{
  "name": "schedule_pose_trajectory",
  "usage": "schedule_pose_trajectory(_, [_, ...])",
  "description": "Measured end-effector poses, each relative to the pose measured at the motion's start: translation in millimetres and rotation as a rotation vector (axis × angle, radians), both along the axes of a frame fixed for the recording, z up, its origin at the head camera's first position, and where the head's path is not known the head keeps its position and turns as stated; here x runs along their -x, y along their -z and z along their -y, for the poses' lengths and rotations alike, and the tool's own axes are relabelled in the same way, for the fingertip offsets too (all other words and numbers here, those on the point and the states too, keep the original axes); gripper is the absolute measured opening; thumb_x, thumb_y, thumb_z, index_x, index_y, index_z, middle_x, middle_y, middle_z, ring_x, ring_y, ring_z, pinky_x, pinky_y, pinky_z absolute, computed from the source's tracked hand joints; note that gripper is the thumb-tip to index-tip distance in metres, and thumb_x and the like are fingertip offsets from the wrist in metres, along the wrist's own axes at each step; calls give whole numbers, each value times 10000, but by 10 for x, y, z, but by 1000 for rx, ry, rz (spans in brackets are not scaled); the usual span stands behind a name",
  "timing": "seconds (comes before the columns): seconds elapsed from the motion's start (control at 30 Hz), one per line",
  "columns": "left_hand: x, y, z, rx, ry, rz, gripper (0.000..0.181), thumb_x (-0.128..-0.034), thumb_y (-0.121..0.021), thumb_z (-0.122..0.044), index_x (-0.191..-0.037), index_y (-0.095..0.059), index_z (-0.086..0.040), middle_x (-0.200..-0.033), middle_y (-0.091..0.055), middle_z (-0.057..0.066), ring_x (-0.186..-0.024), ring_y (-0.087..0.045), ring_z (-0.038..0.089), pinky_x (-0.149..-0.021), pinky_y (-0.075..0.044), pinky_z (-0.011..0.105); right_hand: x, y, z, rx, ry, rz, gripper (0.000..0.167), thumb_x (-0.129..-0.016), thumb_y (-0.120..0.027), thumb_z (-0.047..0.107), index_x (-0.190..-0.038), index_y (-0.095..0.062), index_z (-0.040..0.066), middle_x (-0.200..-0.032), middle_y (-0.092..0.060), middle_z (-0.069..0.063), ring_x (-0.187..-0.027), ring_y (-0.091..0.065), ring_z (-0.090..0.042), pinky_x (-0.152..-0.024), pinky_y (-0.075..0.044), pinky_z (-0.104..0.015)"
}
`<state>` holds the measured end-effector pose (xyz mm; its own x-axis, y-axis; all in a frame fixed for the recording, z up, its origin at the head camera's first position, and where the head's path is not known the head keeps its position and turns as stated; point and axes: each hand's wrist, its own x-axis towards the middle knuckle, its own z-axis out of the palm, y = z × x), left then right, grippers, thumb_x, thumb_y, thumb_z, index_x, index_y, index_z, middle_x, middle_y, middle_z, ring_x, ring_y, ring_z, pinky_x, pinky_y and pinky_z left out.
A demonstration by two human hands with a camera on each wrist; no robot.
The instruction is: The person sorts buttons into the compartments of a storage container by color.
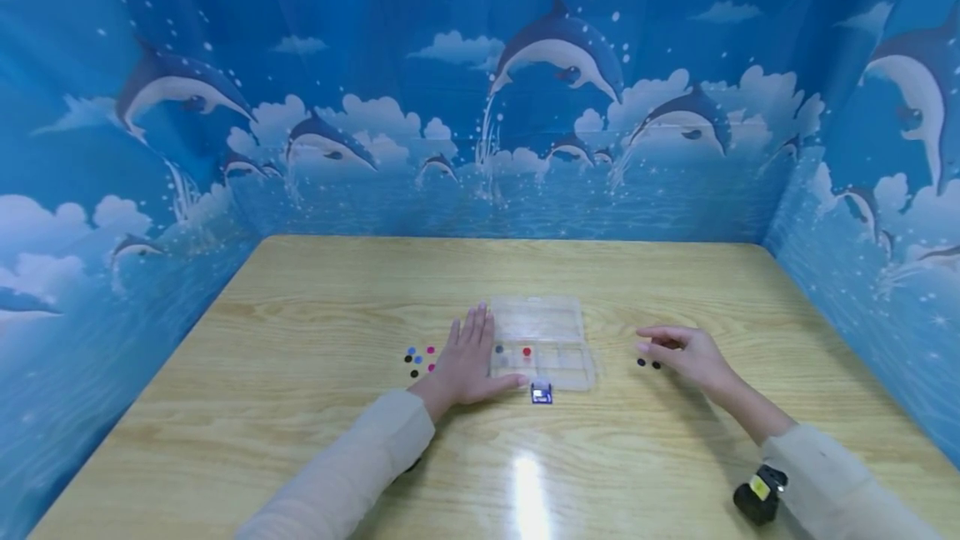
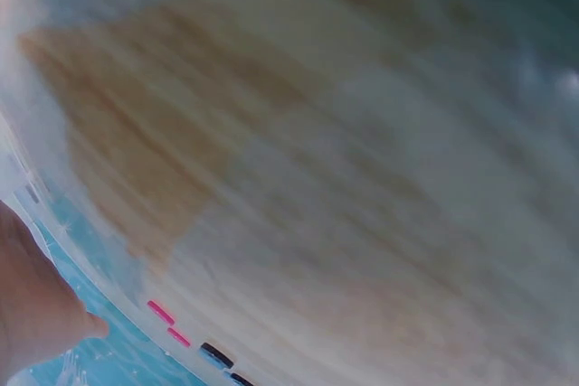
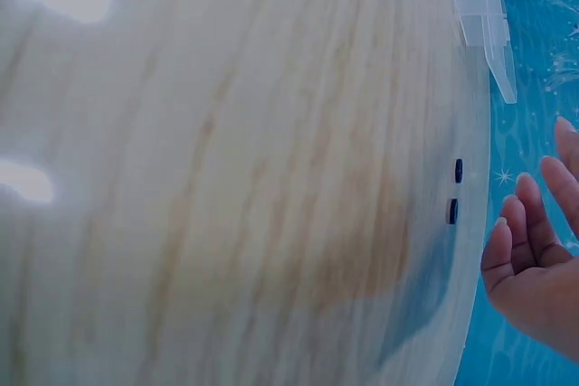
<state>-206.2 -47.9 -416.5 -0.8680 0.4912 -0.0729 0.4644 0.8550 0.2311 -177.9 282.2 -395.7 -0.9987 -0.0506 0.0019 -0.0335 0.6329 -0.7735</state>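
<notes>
A clear plastic compartment box point(image 1: 558, 365) lies on the table with its lid point(image 1: 536, 319) folded back. In its compartments are a red disc point(image 1: 527, 352) and a dark bluish disc point(image 1: 499, 349). My left hand point(image 1: 467, 365) rests flat at the box's left side, fingers straight, thumb along the front edge. My right hand point(image 1: 686, 354) hovers right of the box with loosely bent fingers, and nothing shows between them. Close by it on the table lie two small black discs, one nearer the box point(image 1: 641, 362) and one farther right point(image 1: 656, 365); the right wrist view shows both discs point(image 3: 453, 211) apart from the fingertips.
Left of my left hand lie several small discs in black point(image 1: 414, 373), blue point(image 1: 412, 351) and pink point(image 1: 431, 350). A small blue-and-white square point(image 1: 541, 394) is at the box's front edge. Dolphin-print curtains point(image 1: 480, 107) stand around the wooden table point(image 1: 337, 457).
</notes>
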Motion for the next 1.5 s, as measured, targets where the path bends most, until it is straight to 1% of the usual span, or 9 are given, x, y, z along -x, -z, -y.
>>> schedule_pose_trajectory(0.13, [4, 7, -1, -13, 0, 4, 1032, -835, -402, -702, -1473, -51, 29, -1555, 43, 193, -1443, 12, 337, -1170, -52, 492, -15, 11, -31, -9, -1, 17, 464, -879, -636, 292, -1223, -580, -14, -1057, -631, -166, -748, -521, 12, -591, -470, -228])
schedule_pose_trajectory(0.23, [11, 22, -2, -3, 0, 3, 1037, -835, -401, -703, -1473, -31, 26, -1554, 62, 188, -1444, 21, 331, -1171, -44, 486, -27, 10, -41, -16, 2, 24, 462, -879, -638, 281, -1225, -577, -19, -1036, -637, -163, -739, -520, 5, -583, -466, -228])
schedule_pose_trajectory(0.37, [20, 41, -2, 17, -5, 3, 1043, -833, -377, -719, -1475, -5, 13, -1553, 90, 169, -1446, 39, 313, -1172, -30, 473, -29, 22, -70, -19, -5, 9, 453, -874, -644, 267, -1212, -585, -30, -1005, -643, -142, -730, -517, 9, -577, -458, -226])
schedule_pose_trajectory(0.47, [21, 46, -2, 10, -8, -7, 1048, -828, -386, -722, -1475, -29, 20, -1554, 69, 181, -1445, 18, 328, -1172, -48, 480, -21, 48, -109, -32, -13, -4, 453, -872, -648, 263, -1210, -587, -32, -986, -642, -126, -728, -511, 16, -569, -452, -220])
schedule_pose_trajectory(0.67, [14, 34, -8, 19, -12, -7, 1057, -822, -393, -725, -1475, -24, 19, -1553, 66, 184, -1445, 10, 328, -1172, -45, 469, -3, 95, -187, -69, -16, -23, 458, -861, -661, 255, -1213, -588, -28, -972, -644, -121, -741, -505, 42, -579, -459, -206])
schedule_pose_trajectory(0.93, [17, 42, -7, 19, -18, 1, 1056, -820, -377, -735, -1478, -13, 6, -1554, 87, 161, -1446, 28, 310, -1173, -32, 461, 17, 126, -255, -73, -47, -51, 433, -851, -671, 213, -1187, -597, -51, -869, -625, -72, -701, -496, 13, -555, -438, -208])
schedule_pose_trajectory(1.17, [23, 54, -5, 17, -20, -11, 1058, -817, -365, -745, -1478, -28, 9, -1556, 69, 164, -1447, 11, 316, -1172, -47, 469, 39, 155, -299, -121, -65, -61, 420, -843, -679, 213, -1169, -611, -42, -892, -636, -87, -703, -493, 18, -587, -459, -201])
schedule_pose_trajectory(1.33, [26, 60, -6, 20, -21, -17, 1059, -814, -363, -749, -1478, -35, 9, -1557, 59, 167, -1447, 4, 318, -1172, -52, 471, 47, 168, -321, -131, -69, -43, 430, -837, -684, 217, -1172, -610, -42, -890, -634, -91, -693, -481, -1, -570, -442, -207])
schedule_pose_trajectory(1.5, [28, 51, -11, 29, -20, -6, 1058, -817, -364, -745, -1478, -24, 7, -1555, 80, 163, -1447, 23, 310, -1173, -36, 465, 63, 187, -342, -145, -84, -40, 413, -835, -687, 218, -1156, -624, -34, -893, -648, -100, -681, -467, -8, -552, -426, -207])
